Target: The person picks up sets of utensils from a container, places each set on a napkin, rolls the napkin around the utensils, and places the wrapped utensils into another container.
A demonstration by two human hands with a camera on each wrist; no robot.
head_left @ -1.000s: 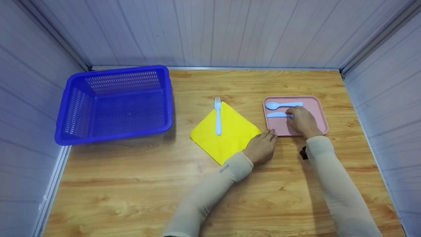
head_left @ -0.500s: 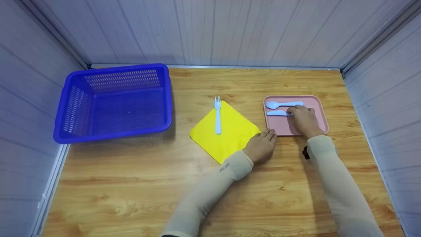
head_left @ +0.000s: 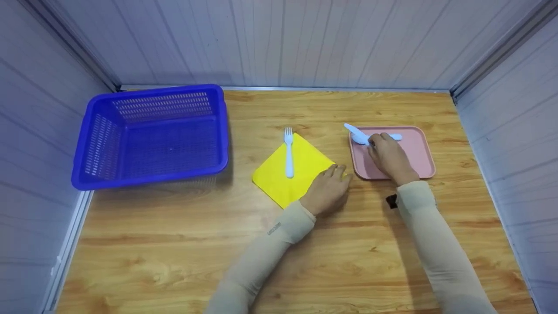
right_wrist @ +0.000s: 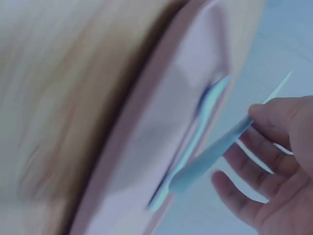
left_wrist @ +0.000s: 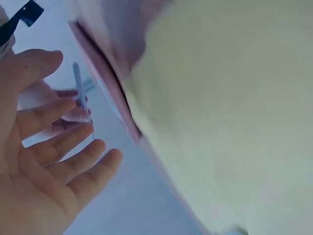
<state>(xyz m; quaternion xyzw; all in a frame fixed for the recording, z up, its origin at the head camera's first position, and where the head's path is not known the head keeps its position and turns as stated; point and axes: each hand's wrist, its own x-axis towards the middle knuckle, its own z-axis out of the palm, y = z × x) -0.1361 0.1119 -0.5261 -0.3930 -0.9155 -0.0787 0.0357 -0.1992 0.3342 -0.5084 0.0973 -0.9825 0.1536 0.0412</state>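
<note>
My right hand (head_left: pixel 390 159) pinches a light blue plastic knife (head_left: pixel 355 131) between thumb and fingers, above the pink tray (head_left: pixel 420 159). In the right wrist view, the knife (right_wrist: pixel 210 159) slants clear of the tray, its thick handle end toward the tray floor. Under it a matching spoon (head_left: pixel 396 137) lies along the tray's far side, partly covered by the hand. My left hand (head_left: pixel 327 189) hovers at the right corner of a yellow napkin (head_left: pixel 272 179). Its palm and relaxed fingers (left_wrist: pixel 80 176) show nothing held. A light blue fork (head_left: pixel 289 159) lies on the napkin, tines past its edge.
A blue slotted plastic basket (head_left: pixel 222 148) stands at the left on the wooden table (head_left: pixel 348 261). Pale panel walls (head_left: pixel 301 43) enclose the table at the back and both sides.
My right hand has lifted the knife off the tray and turned it, moving slightly left. My left hand has drawn back left from the tray's near corner over the napkin.
</note>
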